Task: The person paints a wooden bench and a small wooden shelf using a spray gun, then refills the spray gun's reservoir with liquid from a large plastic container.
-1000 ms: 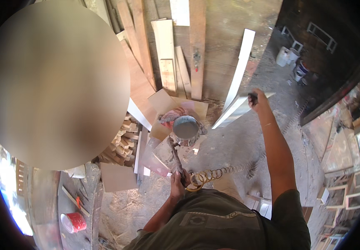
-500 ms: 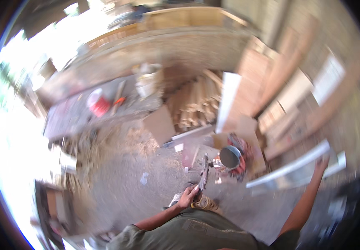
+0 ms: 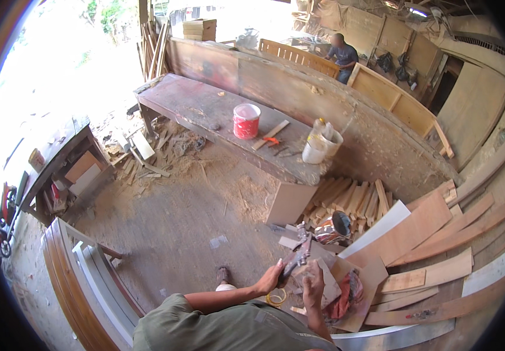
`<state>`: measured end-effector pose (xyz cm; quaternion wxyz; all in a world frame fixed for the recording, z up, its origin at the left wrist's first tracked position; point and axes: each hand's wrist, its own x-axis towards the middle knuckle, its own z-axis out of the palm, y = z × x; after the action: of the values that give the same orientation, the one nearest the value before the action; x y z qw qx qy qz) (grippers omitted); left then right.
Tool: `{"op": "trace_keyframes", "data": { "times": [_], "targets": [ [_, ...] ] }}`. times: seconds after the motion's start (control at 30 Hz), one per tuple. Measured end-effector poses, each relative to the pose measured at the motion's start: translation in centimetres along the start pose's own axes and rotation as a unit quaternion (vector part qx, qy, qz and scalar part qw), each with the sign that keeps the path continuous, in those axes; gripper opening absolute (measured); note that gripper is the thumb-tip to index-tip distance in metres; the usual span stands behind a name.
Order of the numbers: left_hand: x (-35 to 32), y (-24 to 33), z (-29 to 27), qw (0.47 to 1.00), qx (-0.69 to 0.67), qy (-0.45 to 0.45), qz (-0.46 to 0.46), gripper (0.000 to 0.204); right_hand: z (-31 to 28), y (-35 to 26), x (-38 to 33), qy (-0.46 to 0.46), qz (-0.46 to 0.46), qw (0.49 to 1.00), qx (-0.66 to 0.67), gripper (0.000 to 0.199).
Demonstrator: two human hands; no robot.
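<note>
My left hand (image 3: 272, 277) is wrapped round the handle of a dark, paint-stained spray gun (image 3: 297, 255), which points away from my body. Close beside it on the right is my right hand (image 3: 313, 286), fingers curled and thumb up. Whether anything lies in those fingers is hidden. Just past the gun's far end, an open paint can (image 3: 332, 228) with drips down its side leans by the wood pile. A red rag (image 3: 347, 295) lies on cardboard to the right of my right hand. Below the gun, a yellow loop (image 3: 276, 298), perhaps hose, shows near the floor.
A long workbench (image 3: 197, 105) bears a red-and-white bucket (image 3: 246, 121) and whitish containers (image 3: 320, 144). Stacked wood strips (image 3: 355, 196) and leaning boards (image 3: 404, 228) crowd the right. A brown-and-grey frame (image 3: 83, 281) stands at left. Beyond the partition is another person (image 3: 344, 55).
My view has swung to the left and up. The right hand has left the pale board at the right and come in beside the spray gun, which stays in my left hand.
</note>
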<state>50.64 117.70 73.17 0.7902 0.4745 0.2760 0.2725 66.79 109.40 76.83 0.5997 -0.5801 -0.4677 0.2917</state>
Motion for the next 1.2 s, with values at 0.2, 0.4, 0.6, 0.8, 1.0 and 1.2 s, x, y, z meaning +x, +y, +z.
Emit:
{"op": "trace_keyframes", "data": {
  "times": [0.2,0.4,0.6,0.8,1.0,1.2],
  "targets": [
    [4.2,4.2,-8.8,0.999,0.006,-0.03,0.023,0.073,13.6,0.1,12.1,0.009,-0.003,0.999,-0.054,0.065],
    [12.4,9.7,-18.2,0.993,0.061,-0.035,0.091,0.071,24.1,-3.8,23.2,0.075,-0.074,0.985,-0.135,0.048],
    [14.5,17.0,-27.7,0.985,0.159,0.017,0.061,0.066,26.2,0.8,36.0,0.016,-0.104,0.975,-0.194,0.015],
    [11.7,8.5,-46.9,0.943,0.236,0.232,0.0,0.06,29.7,-0.3,49.8,-0.076,-0.066,0.941,-0.323,0.032],
    [-0.6,2.5,-61.4,0.753,0.537,0.37,-0.087,0.048,33.2,4.7,64.3,-0.179,-0.052,0.814,-0.551,0.044],
    [-4.5,-0.5,-65.8,0.716,0.214,0.561,-0.356,0.061,35.6,9.4,73.8,-0.292,-0.088,0.697,-0.649,0.039]
  ]
}}
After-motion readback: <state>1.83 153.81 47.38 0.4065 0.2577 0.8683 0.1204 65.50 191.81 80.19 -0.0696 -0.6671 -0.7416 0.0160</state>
